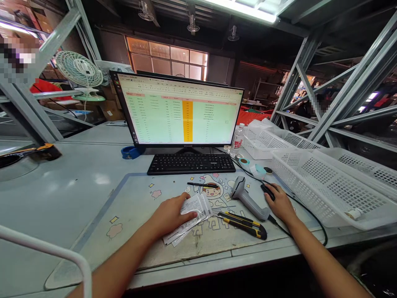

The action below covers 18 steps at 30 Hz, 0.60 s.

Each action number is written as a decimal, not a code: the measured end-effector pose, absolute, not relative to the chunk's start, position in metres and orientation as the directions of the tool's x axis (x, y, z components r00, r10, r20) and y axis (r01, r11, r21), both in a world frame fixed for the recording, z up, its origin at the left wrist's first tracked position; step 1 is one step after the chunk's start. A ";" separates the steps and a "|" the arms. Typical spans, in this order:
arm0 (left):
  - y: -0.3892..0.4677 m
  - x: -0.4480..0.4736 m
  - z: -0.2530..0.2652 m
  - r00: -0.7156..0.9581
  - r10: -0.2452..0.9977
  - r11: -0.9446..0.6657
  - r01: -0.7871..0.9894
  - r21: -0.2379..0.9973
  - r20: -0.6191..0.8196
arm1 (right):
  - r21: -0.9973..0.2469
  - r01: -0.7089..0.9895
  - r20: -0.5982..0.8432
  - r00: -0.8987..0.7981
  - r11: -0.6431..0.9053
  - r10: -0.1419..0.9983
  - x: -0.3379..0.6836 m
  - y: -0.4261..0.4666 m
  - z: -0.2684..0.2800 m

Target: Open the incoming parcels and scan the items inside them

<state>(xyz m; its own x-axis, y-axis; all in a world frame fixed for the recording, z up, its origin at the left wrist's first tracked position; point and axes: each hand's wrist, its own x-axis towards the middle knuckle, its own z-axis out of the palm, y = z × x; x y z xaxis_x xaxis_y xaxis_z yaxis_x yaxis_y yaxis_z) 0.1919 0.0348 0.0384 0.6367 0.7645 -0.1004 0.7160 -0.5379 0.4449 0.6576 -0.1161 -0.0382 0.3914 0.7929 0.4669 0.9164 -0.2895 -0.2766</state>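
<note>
My left hand (172,215) is closed around a few white printed labels (198,207), its thumb lying across the top of them. They rest on a cartoon-printed desk mat (133,223). Over on the right, my right hand (281,203) wraps round a black computer mouse (267,192). Between the hands lie a grey barcode scanner (249,200) and a black-and-yellow utility knife (243,223). A black pen (202,185) sits just beyond the labels. Behind it are a black keyboard (190,164) and a monitor (176,111) displaying a spreadsheet with one orange column.
White perforated plastic baskets (328,182) line the right side. Tape rolls (257,170) and a plastic bottle (238,138) stand near them. A blue tape ring (130,152) is left of the keyboard. A white curved rail (46,244) crosses the lower left. Metal shelf posts frame both sides.
</note>
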 end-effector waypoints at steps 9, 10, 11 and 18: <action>0.033 0.193 0.040 0.639 0.763 -0.546 0.719 0.431 -0.099 | -0.274 0.916 0.465 0.392 -0.292 0.794 0.656 -0.116 -0.037; 0.033 0.193 0.041 0.639 0.763 -0.546 0.719 0.429 -0.100 | -0.270 0.918 0.466 0.388 -0.290 0.795 0.656 -0.117 -0.037; 0.033 0.193 0.041 0.640 0.762 -0.547 0.719 0.430 -0.100 | -0.266 0.919 0.467 0.386 -0.289 0.796 0.656 -0.117 -0.036; 0.033 0.192 0.040 0.640 0.761 -0.545 0.718 0.432 -0.104 | -0.253 0.920 0.457 0.386 -0.300 0.801 0.656 -0.117 -0.036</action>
<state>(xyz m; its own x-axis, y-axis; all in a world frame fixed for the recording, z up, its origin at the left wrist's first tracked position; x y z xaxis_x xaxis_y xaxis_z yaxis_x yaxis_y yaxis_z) 0.1921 0.0330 0.0399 0.6402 0.7612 -0.1040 0.7184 -0.5451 0.4322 0.6559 -0.1165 -0.0363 0.3865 0.8009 0.4573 0.9200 -0.2996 -0.2529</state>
